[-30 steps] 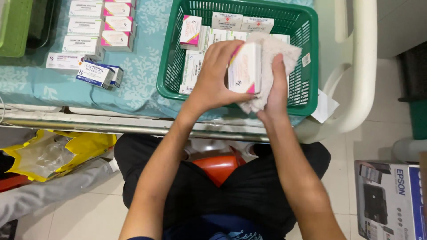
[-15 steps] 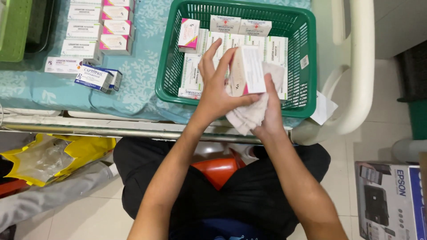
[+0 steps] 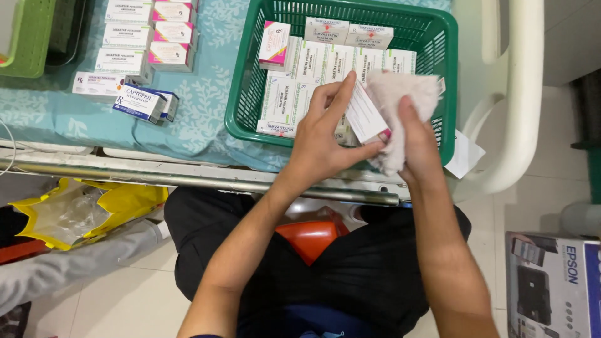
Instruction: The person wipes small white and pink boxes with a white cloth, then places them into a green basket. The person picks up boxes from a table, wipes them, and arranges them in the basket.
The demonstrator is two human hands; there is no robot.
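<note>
Moved: since half a second ago my left hand (image 3: 325,141) has tilted the small white box (image 3: 366,116) flatter, over the green basket's (image 3: 250,94) near rim.
Left fingers: pinching the box, thumb under, forefinger along top.
Right hand (image 3: 416,134): fingers pressed together, holding the pale cloth (image 3: 400,103) against the box.
Basket: white cartons in rows, one pink-ended.
Tabletop (image 3: 200,106): white and pink boxes stacked, blue-white carton (image 3: 141,103) nearer.

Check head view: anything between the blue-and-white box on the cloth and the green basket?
Nothing lies there. In the head view, only bare patterned teal cloth runs between the blue-and-white box and the green basket wall.
</note>
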